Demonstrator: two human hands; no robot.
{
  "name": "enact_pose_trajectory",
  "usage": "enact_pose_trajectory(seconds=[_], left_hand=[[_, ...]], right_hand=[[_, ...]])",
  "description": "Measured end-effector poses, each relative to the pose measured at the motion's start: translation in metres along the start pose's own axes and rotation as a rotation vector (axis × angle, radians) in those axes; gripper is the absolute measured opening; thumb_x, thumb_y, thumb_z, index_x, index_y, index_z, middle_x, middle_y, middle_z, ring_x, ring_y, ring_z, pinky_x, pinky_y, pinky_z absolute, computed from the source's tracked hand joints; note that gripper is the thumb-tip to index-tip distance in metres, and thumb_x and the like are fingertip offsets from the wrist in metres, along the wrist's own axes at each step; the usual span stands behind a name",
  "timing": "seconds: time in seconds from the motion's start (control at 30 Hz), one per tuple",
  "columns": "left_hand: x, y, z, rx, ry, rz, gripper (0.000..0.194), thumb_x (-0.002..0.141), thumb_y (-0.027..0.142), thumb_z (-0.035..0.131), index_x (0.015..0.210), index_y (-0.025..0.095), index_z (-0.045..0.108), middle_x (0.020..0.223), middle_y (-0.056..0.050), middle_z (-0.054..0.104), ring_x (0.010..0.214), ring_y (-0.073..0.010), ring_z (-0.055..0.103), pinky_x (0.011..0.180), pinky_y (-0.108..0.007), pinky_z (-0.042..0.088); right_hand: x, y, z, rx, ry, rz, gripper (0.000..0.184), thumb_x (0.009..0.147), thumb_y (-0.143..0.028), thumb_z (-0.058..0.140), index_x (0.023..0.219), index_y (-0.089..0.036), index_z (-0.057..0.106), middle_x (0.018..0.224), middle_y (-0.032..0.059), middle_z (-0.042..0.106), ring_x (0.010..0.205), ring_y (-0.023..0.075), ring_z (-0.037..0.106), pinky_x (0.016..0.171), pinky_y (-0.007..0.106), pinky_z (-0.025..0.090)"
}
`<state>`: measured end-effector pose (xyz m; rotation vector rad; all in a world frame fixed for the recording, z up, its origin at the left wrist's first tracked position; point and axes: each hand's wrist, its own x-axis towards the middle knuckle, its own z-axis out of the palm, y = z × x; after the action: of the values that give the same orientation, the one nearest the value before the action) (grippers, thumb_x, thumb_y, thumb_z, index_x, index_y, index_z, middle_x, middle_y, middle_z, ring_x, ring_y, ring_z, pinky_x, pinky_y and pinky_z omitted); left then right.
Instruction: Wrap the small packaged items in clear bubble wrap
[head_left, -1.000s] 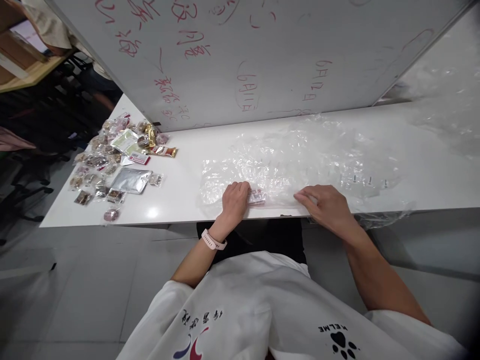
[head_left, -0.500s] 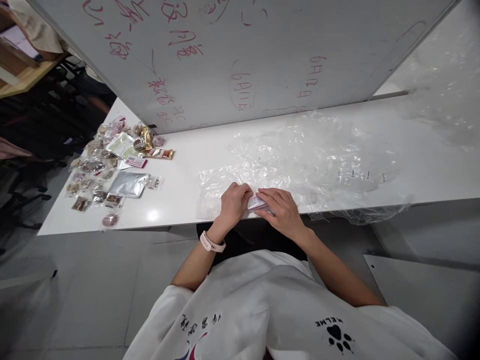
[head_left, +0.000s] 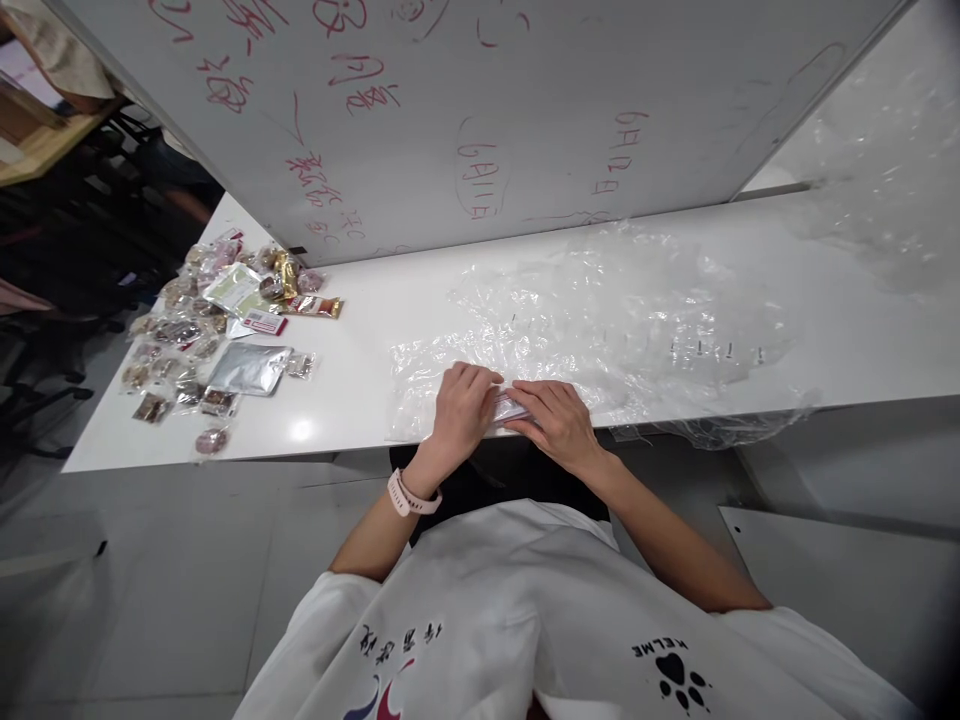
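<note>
At the near edge of the clear plastic sheeting (head_left: 570, 310) lies a small packet (head_left: 508, 408); whether film wraps it, I cannot tell. The left hand (head_left: 462, 408) curls its fingers on one end, while the right hand (head_left: 556, 424) pinches the other between thumb and fingers, probably to steady it. Wrapped snacks (head_left: 180, 330) and a silver pouch (head_left: 249, 369) lie left of the sheeting, apparently leaving the hands room.
</note>
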<state>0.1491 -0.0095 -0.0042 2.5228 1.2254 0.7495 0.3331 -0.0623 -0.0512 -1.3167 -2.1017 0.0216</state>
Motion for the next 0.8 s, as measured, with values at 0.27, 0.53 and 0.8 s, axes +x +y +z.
enact_pose_trajectory(seconds=[0.27, 0.53, 0.8], left_hand=[[-0.029, -0.012, -0.003, -0.336, -0.128, 0.078, 0.031, 0.091, 0.041, 0.066, 0.115, 0.022, 0.058, 0.11, -0.009, 0.068, 0.103, -0.0223, 0.062, 0.089, -0.038, 0.052], [-0.029, -0.017, -0.007, -0.194, -0.129, 0.105, 0.038, 0.087, 0.039, 0.072, 0.119, 0.022, 0.059, 0.11, -0.01, 0.066, 0.106, -0.0244, 0.057, 0.091, -0.041, 0.051], [-0.022, -0.022, -0.008, 0.071, -0.133, 0.188, 0.019, 0.097, 0.03, 0.058, 0.111, 0.018, 0.062, 0.096, -0.009, 0.068, 0.089, -0.0221, 0.061, 0.075, -0.033, 0.05]], right_hand=[[-0.001, 0.004, -0.007, 0.135, -0.039, 0.037, 0.039, 0.095, -0.047, 0.06, 0.124, -0.021, 0.061, 0.115, 0.0112, 0.069, 0.102, 0.0256, 0.063, 0.085, 0.039, 0.046], [-0.001, 0.004, -0.01, 0.058, -0.052, 0.034, 0.042, 0.096, -0.057, 0.054, 0.117, -0.023, 0.065, 0.107, 0.0078, 0.072, 0.096, 0.0231, 0.063, 0.085, 0.038, 0.039], [0.019, 0.004, -0.009, -0.061, -0.032, 0.037, 0.047, 0.102, -0.054, 0.04, 0.091, -0.02, 0.07, 0.083, 0.0062, 0.072, 0.083, 0.0218, 0.06, 0.087, 0.04, 0.037]])
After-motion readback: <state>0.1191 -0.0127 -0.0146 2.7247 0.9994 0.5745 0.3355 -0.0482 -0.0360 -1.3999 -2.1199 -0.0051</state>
